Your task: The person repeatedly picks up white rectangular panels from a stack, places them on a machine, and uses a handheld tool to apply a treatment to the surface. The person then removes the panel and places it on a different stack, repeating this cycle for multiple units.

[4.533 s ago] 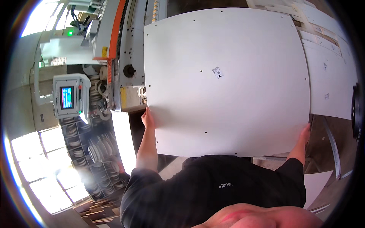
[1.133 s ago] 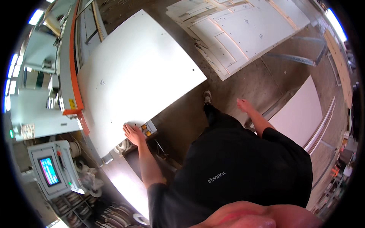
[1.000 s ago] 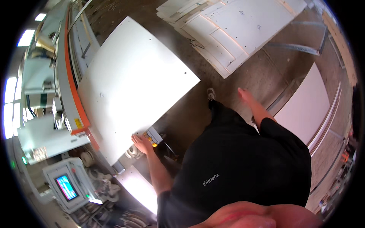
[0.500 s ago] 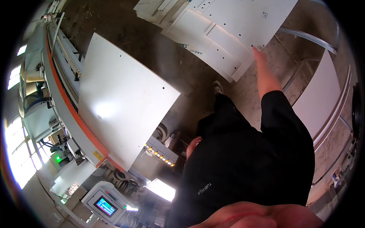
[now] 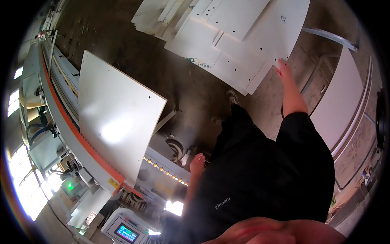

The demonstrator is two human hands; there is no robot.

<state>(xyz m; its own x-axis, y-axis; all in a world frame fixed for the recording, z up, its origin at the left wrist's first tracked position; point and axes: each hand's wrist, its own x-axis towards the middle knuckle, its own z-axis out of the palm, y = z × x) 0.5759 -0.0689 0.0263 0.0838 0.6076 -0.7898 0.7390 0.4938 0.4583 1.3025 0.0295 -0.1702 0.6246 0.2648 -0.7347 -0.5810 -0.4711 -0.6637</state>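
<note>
My right hand (image 5: pixel 285 71) reaches out to the near corner of a stack of white panels (image 5: pixel 227 61). Its fingers are spread apart at the edge of a drilled panel; whether they touch it is hard to tell. Close to my waist, on the left, my left hand (image 5: pixel 197 163) is loosely curled, with nothing visible in it. A large white board (image 5: pixel 118 118) with a few small holes lies on the long machine (image 5: pixel 91 152) at left, apart from both hands.
An orange strip (image 5: pixel 81 136) runs along the machine. A control box with a lit screen (image 5: pixel 126 233) stands at lower left, and a roller rail (image 5: pixel 164 168) beside my left hand. Another pale panel (image 5: pixel 341 97) stands at right by metal bars. My shoe (image 5: pixel 232 97) is on the floor.
My left hand has come out from beside my body and shows more fully. My right hand has drawn back slightly, its fingers now spread. The view has shifted; the large board appears farther left.
</note>
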